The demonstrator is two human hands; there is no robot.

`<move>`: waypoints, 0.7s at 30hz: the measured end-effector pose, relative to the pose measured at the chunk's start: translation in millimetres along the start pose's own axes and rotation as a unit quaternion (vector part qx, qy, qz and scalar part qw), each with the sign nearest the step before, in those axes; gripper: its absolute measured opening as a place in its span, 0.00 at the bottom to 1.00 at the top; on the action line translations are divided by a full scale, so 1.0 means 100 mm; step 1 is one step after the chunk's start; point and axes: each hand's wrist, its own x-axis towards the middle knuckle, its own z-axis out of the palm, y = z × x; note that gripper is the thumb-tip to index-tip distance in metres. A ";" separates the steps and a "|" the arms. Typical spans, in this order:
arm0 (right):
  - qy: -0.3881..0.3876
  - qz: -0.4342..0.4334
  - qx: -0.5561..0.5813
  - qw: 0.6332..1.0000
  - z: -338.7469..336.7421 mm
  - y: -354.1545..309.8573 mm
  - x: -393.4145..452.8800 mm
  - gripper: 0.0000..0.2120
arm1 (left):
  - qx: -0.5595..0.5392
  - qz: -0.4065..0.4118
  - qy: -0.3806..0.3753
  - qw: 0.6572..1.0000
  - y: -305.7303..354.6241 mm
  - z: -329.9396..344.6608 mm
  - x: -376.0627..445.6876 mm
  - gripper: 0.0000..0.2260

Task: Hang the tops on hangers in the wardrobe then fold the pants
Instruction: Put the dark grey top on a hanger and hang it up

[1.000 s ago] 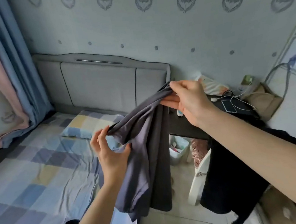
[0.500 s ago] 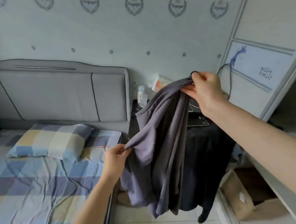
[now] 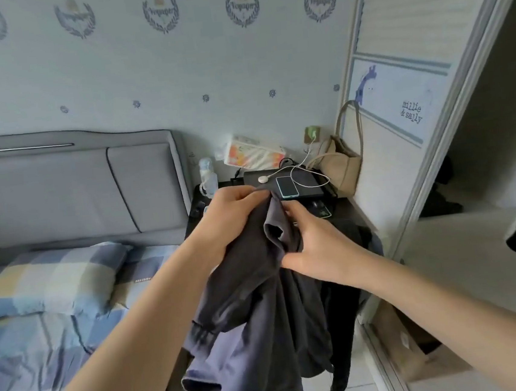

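Grey top [image 3: 256,321], one garment, hangs in the air in front of the nightstand [image 3: 343,209], bunched at its upper end between two hands and drooping toward the tiled floor. One left hand [image 3: 230,217] has its fingers curled over the gathered fabric at the top, pinching it. One right hand [image 3: 315,243] grips the cloth just below and beside it, thumb on the near side and fingers wrapped behind a rolled opening in the fabric; the two hands almost touch.

Behind the top, one black garment [image 3: 345,297] drapes off the front edge of the nightstand. On the nightstand's top lie one black laptop [image 3: 309,187] with one phone [image 3: 286,187] in a teal case on it, one white round charger puck [image 3: 263,179] and one white cable [image 3: 304,165] running to a wall socket. At the back edge stand one baby bottle [image 3: 208,175] and one tissue pack [image 3: 252,155]; at the back right corner sits one beige tote bag [image 3: 338,162].

To the left is one bed [image 3: 44,348] with a checked sheet, one checked pillow [image 3: 54,281] and one grey padded headboard [image 3: 69,185]. On the right stands one wardrobe [image 3: 448,88], its sliding door pushed aside, with one cardboard box [image 3: 419,347] on the floor by it.
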 end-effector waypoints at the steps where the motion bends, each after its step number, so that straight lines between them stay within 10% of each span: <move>1: 0.009 -0.008 0.013 1.000 -0.05 0.05 -0.04 0.22 | -0.004 -0.010 -0.014 1.000 0.04 0.12 0.06 0.10; 4: 0.110 0.030 0.068 0.991 -0.27 0.17 -0.09 0.02 | -0.007 -0.035 -0.076 0.996 0.07 0.34 0.16 0.11; 9: 0.140 0.157 0.118 0.970 -0.75 0.54 -0.20 0.13 | 0.105 0.000 -0.121 0.987 -0.03 0.67 0.39 0.05; 15: 0.185 0.322 0.261 0.891 -1.17 0.92 -0.38 0.12 | 0.089 0.054 -0.396 0.912 -0.25 1.40 0.63 0.36; 21: 0.175 0.381 0.143 0.897 -1.58 1.10 -0.49 0.09 | 0.078 0.092 -0.374 0.920 -0.50 2.07 1.12 0.06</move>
